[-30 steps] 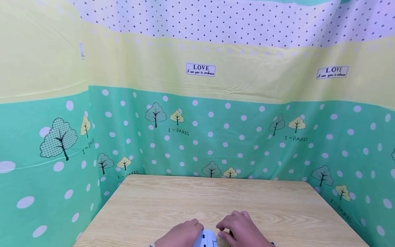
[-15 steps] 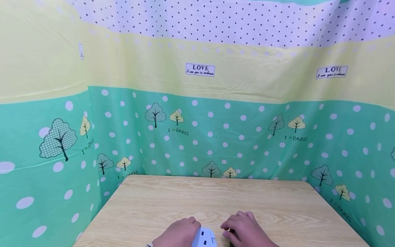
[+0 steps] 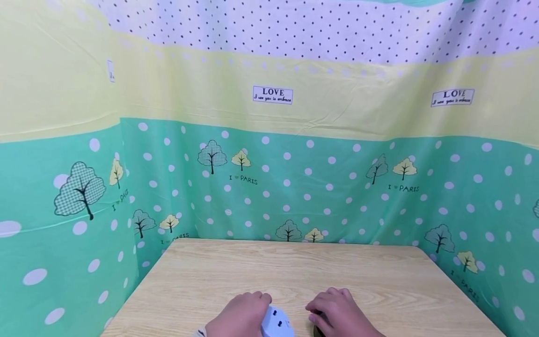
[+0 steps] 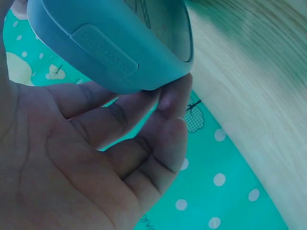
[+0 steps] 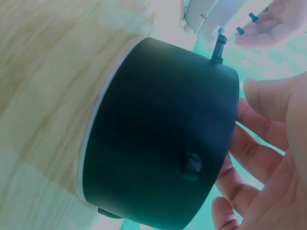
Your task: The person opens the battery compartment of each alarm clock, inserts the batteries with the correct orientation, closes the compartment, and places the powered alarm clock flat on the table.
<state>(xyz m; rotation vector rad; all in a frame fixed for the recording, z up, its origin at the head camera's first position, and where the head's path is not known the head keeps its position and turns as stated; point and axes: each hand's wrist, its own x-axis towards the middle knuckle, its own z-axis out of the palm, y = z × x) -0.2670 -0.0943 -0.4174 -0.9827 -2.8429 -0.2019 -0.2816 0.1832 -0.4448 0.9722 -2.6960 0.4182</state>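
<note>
Near the front of the wooden table, my left hand holds a light blue alarm clock. Its raised SNOOZE/LIGHT button shows in the left wrist view, with my fingers bent against the clock's edge. Two small dark knobs stand out on its back. To the right, my right hand grips a black drum-shaped case with a pale rim, short feet and a small peg. Thumb and fingers lie at the end away from the rim. The face of the black case is hidden.
A green, yellow and white patterned curtain hangs behind the table and along both sides. Bare wood grain shows beyond both hands, toward the table's far edge.
My left hand has shifted left with the blue clock, which has turned a little. My right hand has moved slightly right, so the gap between the hands is wider.
</note>
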